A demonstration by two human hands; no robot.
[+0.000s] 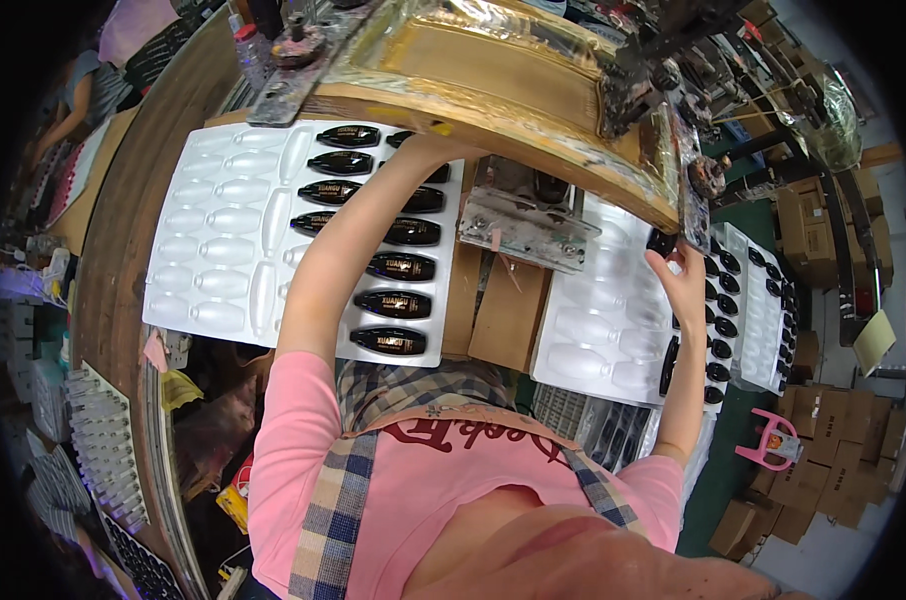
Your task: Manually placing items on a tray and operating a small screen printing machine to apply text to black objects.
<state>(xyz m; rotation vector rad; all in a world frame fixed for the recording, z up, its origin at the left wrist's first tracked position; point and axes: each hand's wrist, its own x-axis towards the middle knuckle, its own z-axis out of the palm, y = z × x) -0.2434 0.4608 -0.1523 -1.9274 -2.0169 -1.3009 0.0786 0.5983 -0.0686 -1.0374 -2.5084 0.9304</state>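
My left arm reaches up over a white moulded tray (pixel 216 250), and my left hand (pixel 451 150) goes under the edge of a wooden screen-printing frame (pixel 493 135). The frame hides its fingers. Black bottle-shaped pieces with gold print, such as this glossy black piece (pixel 390 341), lie in that tray on its right side. My right hand (pixel 679 268) is closed at the far edge of a second white tray (pixel 601 350), with thumb and fingers on a small black piece (pixel 661 241). Between the trays, below the frame, stands a stained metal printing fixture (pixel 528 225).
A wooden bench (pixel 123 200) runs along the left. To the right stand more trays of black pieces (pixel 721 325), a pink stool (pixel 771 440) and stacked cardboard boxes (pixel 823 440). Metal clamps (pixel 641 95) hold the frame. Another person (pixel 88 95) sits at the far left.
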